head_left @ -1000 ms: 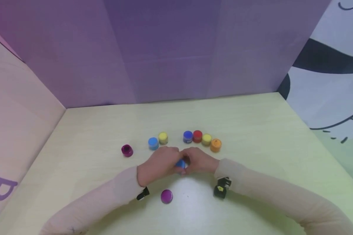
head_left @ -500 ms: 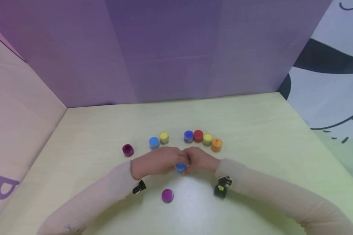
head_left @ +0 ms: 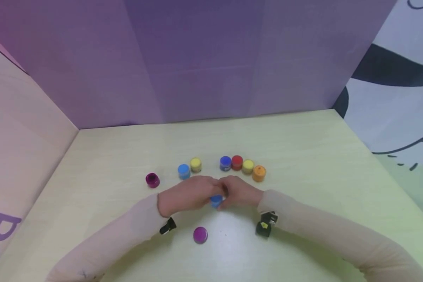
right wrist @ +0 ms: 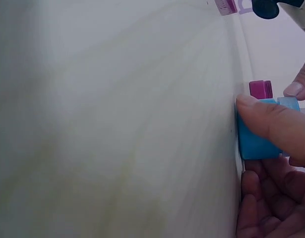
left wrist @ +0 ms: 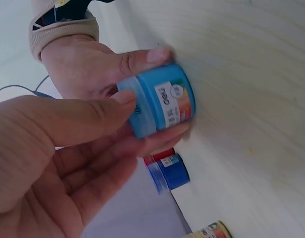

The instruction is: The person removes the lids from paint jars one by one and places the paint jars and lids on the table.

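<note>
Both hands meet over a small light blue paint jar (left wrist: 169, 101) at the middle of the table. My right hand (head_left: 240, 192) holds the jar's body low, thumb on one side and fingers on the other. The thumb of my left hand (head_left: 190, 192) presses the jar's translucent lid (left wrist: 146, 121), with its fingers curled on the far side. The lid sits on the jar, and the jar stands at the tabletop in the right wrist view. The left hand covers part of the jar in the head view.
Behind the hands stand a light blue jar (head_left: 184, 171), yellow jars (head_left: 196, 165) (head_left: 248, 167), a dark blue jar (head_left: 225, 163), a red jar (head_left: 237, 162) and an orange jar (head_left: 259, 173). A magenta jar (head_left: 152, 180) lies open-mouthed at left. A magenta lid (head_left: 200, 235) lies in front.
My left hand has turned on the lid and its wrist has shifted left since a second ago. The right hand and the jar have stayed in place.
</note>
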### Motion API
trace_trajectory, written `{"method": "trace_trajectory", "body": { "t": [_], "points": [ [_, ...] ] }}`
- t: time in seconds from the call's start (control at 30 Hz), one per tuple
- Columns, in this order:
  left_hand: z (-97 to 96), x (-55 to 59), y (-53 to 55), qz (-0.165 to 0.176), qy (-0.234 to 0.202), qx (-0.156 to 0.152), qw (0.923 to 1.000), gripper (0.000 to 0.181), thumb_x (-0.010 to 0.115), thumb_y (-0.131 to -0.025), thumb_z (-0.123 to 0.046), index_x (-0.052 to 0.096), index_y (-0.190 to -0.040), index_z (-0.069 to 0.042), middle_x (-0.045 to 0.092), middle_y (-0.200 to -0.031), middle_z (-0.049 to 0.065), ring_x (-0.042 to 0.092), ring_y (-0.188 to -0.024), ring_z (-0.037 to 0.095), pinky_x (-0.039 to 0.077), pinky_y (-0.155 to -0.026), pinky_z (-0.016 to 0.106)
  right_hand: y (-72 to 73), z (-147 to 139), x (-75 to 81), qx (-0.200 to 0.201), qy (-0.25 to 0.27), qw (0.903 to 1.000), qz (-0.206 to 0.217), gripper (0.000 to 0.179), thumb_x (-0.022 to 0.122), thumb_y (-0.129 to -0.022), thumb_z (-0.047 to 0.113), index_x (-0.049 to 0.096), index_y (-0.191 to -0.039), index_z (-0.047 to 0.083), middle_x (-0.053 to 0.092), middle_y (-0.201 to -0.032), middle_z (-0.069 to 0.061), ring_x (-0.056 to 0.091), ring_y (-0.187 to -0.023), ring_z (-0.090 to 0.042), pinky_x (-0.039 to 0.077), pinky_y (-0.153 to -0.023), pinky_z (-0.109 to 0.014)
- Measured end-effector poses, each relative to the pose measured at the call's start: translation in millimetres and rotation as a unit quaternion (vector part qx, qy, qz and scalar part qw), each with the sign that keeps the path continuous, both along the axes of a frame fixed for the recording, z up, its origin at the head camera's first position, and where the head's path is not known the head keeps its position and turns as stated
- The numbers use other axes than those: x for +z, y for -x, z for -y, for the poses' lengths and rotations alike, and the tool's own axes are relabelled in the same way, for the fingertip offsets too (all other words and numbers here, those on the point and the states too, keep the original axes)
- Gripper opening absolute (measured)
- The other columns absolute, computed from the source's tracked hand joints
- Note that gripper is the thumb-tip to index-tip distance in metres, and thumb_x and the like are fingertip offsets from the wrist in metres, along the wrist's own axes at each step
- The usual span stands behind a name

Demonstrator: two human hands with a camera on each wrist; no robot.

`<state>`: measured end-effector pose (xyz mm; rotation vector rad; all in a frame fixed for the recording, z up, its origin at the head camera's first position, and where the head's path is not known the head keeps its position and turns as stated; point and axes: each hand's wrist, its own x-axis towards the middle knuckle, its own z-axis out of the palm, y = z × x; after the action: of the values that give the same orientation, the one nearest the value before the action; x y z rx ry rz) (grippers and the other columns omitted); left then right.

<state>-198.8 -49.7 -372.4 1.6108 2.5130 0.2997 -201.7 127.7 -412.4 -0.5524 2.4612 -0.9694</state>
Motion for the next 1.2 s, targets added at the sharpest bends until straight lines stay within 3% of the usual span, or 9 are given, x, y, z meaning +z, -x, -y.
{"method": "trace_trajectory", "body": {
  "t": [0.13, 0.3, 0.4, 0.57, 0.93, 1.0, 1.07, 1.2],
  "points": [
    [-3.0, -1.1, -1.4, 0.003, -0.004, 0.035, 0.9994, 0.024, 0.069, -0.085, -0.011, 0.069, -0.108, -0.009, 0.069, -0.097, 0.003, 0.063, -0.086, 0.014, 0.050, -0.078, 0.020, -0.3, -0.8, 0.3, 0.001, -0.008, 0.9998, -0.016, 0.052, 0.084, -0.067, 0.014, 0.062, -0.114, 0.005, 0.066, -0.101, -0.001, 0.059, -0.094, -0.014, 0.047, -0.091, -0.034],
    [-5.4, -3.6, -4.1, -0.014, 0.007, 0.105, 0.9944, 0.027, 0.072, -0.083, -0.025, 0.066, -0.104, -0.011, 0.060, -0.077, -0.002, 0.051, -0.067, 0.010, 0.044, -0.062, 0.019, -0.8, -1.4, -0.2, 0.022, -0.002, 0.9992, -0.032, 0.050, 0.083, -0.068, 0.012, 0.062, -0.113, 0.005, 0.065, -0.104, -0.003, 0.058, -0.097, -0.016, 0.046, -0.092, -0.034],
    [-5.4, -2.9, -6.6, -0.017, 0.003, 0.132, 0.9911, 0.030, 0.072, -0.082, -0.030, 0.066, -0.106, -0.012, 0.059, -0.074, -0.002, 0.049, -0.066, 0.009, 0.043, -0.061, 0.020, -0.9, -0.5, -0.6, 0.028, -0.001, 0.9991, -0.033, 0.052, 0.082, -0.068, 0.011, 0.062, -0.116, 0.005, 0.065, -0.108, -0.004, 0.058, -0.101, -0.018, 0.045, -0.094, -0.035],
    [-5.3, -3.7, -7.5, -0.014, -0.006, 0.147, 0.9890, 0.029, 0.073, -0.082, -0.032, 0.068, -0.102, -0.012, 0.059, -0.074, -0.003, 0.048, -0.065, 0.010, 0.043, -0.061, 0.021, -1.0, 1.0, 0.1, 0.029, -0.003, 0.9991, -0.030, 0.051, 0.082, -0.068, 0.010, 0.062, -0.115, 0.006, 0.065, -0.110, -0.005, 0.059, -0.104, -0.020, 0.044, -0.096, -0.037],
    [-7.8, -4.5, -12.3, -0.024, -0.020, 0.181, 0.9829, 0.025, 0.073, -0.081, -0.034, 0.067, -0.088, -0.011, 0.056, -0.066, -0.005, 0.048, -0.059, 0.008, 0.042, -0.057, 0.019, -0.7, -0.2, 0.8, 0.036, -0.003, 0.9986, -0.038, 0.047, 0.081, -0.069, 0.012, 0.063, -0.113, 0.007, 0.065, -0.101, -0.001, 0.057, -0.092, -0.013, 0.046, -0.089, -0.033],
    [-6.7, -3.6, -11.6, -0.020, -0.023, 0.181, 0.9830, 0.028, 0.073, -0.081, -0.037, 0.067, -0.088, -0.011, 0.055, -0.067, -0.005, 0.048, -0.060, 0.008, 0.042, -0.056, 0.019, -0.2, -0.7, 0.8, 0.042, 0.002, 0.9982, -0.043, 0.047, 0.081, -0.070, 0.011, 0.063, -0.113, 0.006, 0.065, -0.100, -0.001, 0.057, -0.091, -0.014, 0.047, -0.089, -0.032],
    [-4.7, -2.0, -10.4, -0.022, -0.025, 0.158, 0.9870, 0.031, 0.073, -0.080, -0.039, 0.068, -0.094, -0.011, 0.058, -0.074, -0.004, 0.050, -0.066, 0.009, 0.043, -0.060, 0.019, -0.2, -1.1, 0.7, 0.044, 0.008, 0.9981, -0.042, 0.048, 0.081, -0.070, 0.011, 0.063, -0.114, 0.006, 0.065, -0.103, -0.001, 0.058, -0.094, -0.014, 0.046, -0.090, -0.032],
    [0.1, 1.2, -6.1, -0.010, -0.040, 0.050, 0.9979, 0.026, 0.074, -0.081, -0.024, 0.067, -0.103, -0.012, 0.063, -0.088, -0.002, 0.053, -0.080, 0.012, 0.045, -0.071, 0.019, -0.7, -1.0, 1.4, 0.038, 0.022, 0.9987, -0.027, 0.050, 0.081, -0.069, 0.009, 0.062, -0.116, 0.005, 0.066, -0.105, -0.003, 0.060, -0.097, -0.015, 0.047, -0.091, -0.032]
  ]
}}
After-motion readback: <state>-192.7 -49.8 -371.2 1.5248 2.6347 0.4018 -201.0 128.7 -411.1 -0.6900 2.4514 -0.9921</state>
